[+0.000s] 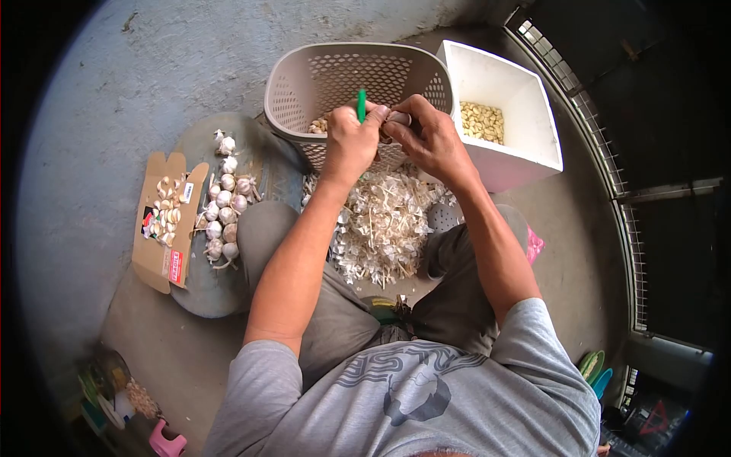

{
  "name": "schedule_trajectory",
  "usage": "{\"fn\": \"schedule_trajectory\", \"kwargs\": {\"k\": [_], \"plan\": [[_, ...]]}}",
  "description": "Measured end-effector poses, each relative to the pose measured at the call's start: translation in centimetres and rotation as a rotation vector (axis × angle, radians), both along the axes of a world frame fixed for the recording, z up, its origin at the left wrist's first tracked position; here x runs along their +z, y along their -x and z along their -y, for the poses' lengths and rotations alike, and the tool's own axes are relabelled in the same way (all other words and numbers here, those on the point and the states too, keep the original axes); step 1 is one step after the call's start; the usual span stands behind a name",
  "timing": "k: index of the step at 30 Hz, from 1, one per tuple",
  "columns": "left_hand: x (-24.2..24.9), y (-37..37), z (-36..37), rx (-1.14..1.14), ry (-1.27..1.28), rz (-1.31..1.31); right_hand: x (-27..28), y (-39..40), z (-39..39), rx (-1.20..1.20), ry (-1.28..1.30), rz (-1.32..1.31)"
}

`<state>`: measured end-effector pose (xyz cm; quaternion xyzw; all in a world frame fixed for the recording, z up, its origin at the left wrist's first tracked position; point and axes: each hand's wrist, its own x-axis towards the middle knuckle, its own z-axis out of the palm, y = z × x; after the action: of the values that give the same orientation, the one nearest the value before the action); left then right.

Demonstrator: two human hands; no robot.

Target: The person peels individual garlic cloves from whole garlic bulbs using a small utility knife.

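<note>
Gripped in my left hand (352, 139): green-handled tool (362, 103), fist closed around it. Pinched in my right hand (426, 133): garlic clove (397, 119), above beige basket (304, 91). Below: peel pile (384, 221). Left: whole bulbs (223, 209).

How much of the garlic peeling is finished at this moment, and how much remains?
Done: peeled cloves lie in the white square box, and a heap of dry papery garlic skins sits between the knees. In hand: the left hand holds a green-handled tool, and the right hand holds a garlic piece over the beige perforated plastic basket. Left: about a dozen whole garlic bulbs on the round grey board.
</note>
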<state>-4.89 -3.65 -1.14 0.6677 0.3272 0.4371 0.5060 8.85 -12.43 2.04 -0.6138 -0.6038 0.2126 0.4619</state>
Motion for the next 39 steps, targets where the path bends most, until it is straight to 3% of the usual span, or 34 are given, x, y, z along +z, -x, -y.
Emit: {"fn": "schedule_trajectory", "kwargs": {"k": [4,6,7,10,14,18,25,30,33,36,39], "plan": [[1.2,0.2,0.5,0.042,-0.166,-0.162,0.8,0.7,0.5,0.039,-0.057,0.128],[0.7,0.2,0.1,0.043,-0.082,-0.129,1.1,0.8,0.7,0.085,-0.095,0.184],[0.6,0.2,-0.2,0.042,-0.042,-0.113,0.7,0.6,0.7,0.101,-0.075,0.070],[0.5,0.5,-0.6,-0.024,0.391,0.069,0.7,0.3,1.3,0.117,0.048,-0.266],[0.6,1.6,-1.4,-0.233,0.498,0.189,2.3,-1.5,1.8,0.185,0.136,-0.589],[1.5,2.0,-0.5,-0.411,0.365,-0.020,0.5,-4.2,0.8,0.188,0.091,-0.834],[1.8,1.2,-0.1,-0.280,0.452,0.147,-1.0,-2.0,-0.1,0.114,0.115,-0.688],[0.8,0.2,0.8,-0.197,0.504,0.225,-1.2,0.3,-0.8,-0.002,0.060,-0.365],[0.3,0.0,0.6,-0.138,0.406,0.174,0.0,1.0,-0.8,-0.035,0.115,-0.445],[0.8,0.4,0.3,-0.150,0.440,0.136,-0.1,1.2,-1.1,0.017,0.062,-0.285],[1.1,0.1,0.9,-0.135,0.604,0.313,-0.5,1.4,-1.4,0.065,0.028,-0.319]]}}
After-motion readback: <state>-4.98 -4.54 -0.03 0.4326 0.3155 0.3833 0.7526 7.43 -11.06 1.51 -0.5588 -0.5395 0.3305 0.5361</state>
